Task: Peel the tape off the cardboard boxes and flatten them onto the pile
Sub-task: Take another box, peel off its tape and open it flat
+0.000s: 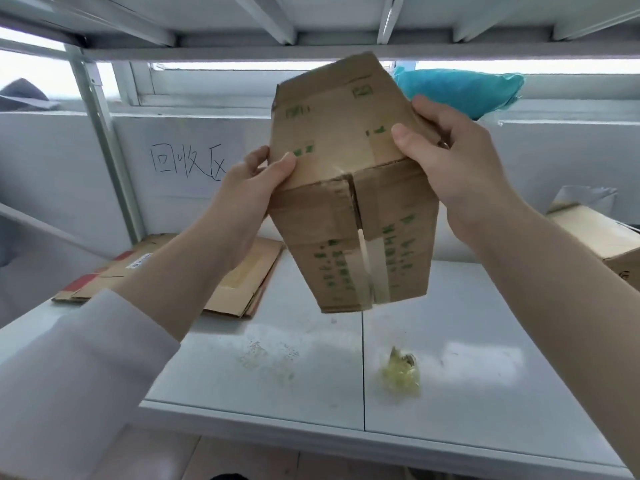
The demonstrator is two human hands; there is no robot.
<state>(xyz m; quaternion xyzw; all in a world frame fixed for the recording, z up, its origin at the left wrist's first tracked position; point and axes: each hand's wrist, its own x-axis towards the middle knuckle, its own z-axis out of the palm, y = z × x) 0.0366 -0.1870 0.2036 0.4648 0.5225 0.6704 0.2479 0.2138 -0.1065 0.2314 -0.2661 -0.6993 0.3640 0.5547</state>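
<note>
I hold a brown cardboard box (343,181) with green print up in the air above the white shelf. My left hand (249,195) grips its left edge, thumb on the upper face. My right hand (446,164) grips the right edge, thumb pressed on the same face. The two flaps on the face toward me meet at a middle seam that gapes slightly, with clear tape along it. A pile of flattened cardboard (239,278) lies on the shelf at the left, behind my left forearm. A crumpled yellowish ball of tape (401,374) lies on the shelf below the box.
Another cardboard box (599,237) stands at the right edge of the white shelf (485,341). A teal bag (460,90) rests on the window ledge behind. A metal shelf frame runs overhead and an upright post (104,140) stands at the left. Scraps of tape residue (266,358) dot the shelf.
</note>
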